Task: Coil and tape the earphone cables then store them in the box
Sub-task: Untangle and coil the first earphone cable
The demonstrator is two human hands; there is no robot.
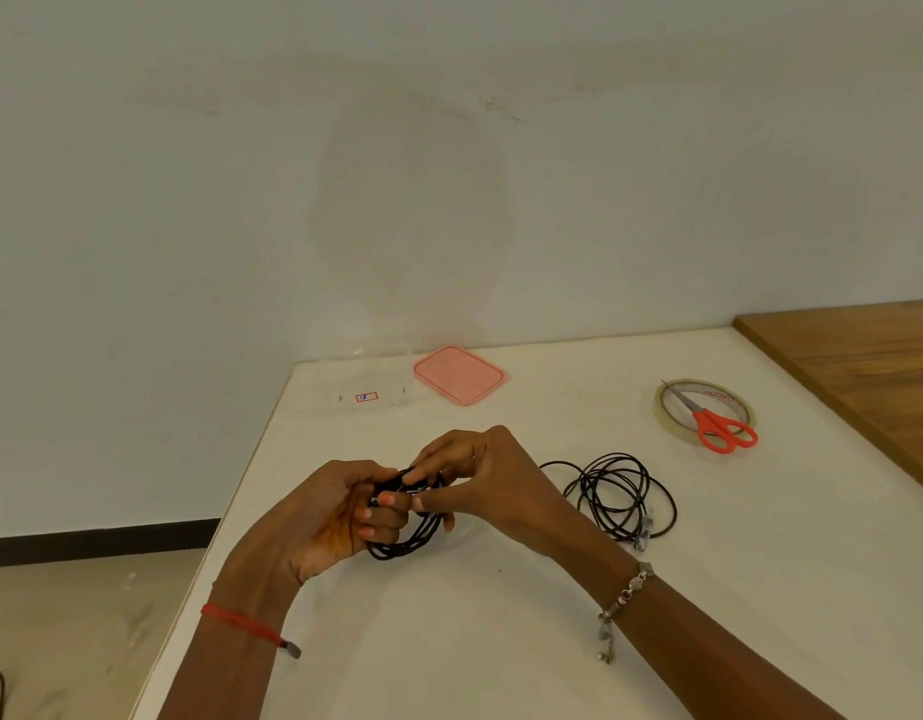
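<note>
Head view: a black earphone cable (403,544) is held as a loose coil just above the bench (501,641), near its front left. The left hand (339,511) is curled round the loops; the right hand (480,480) pinches a strand at the top of the coil, thumb against fingers. The step is judged to be coiling, close to done. For a tidy result the loops should be kept even and clamped by the left hand while the free end is tucked, so nothing springs apart before taping. A second cable (620,491) lies loosely coiled just right of the hands. The tape roll (663,412), with scissors (704,419) laid across it, sits well to the right. The clear box (365,376) stands open at the far edge, its pink lid (458,375) beside it.
</note>
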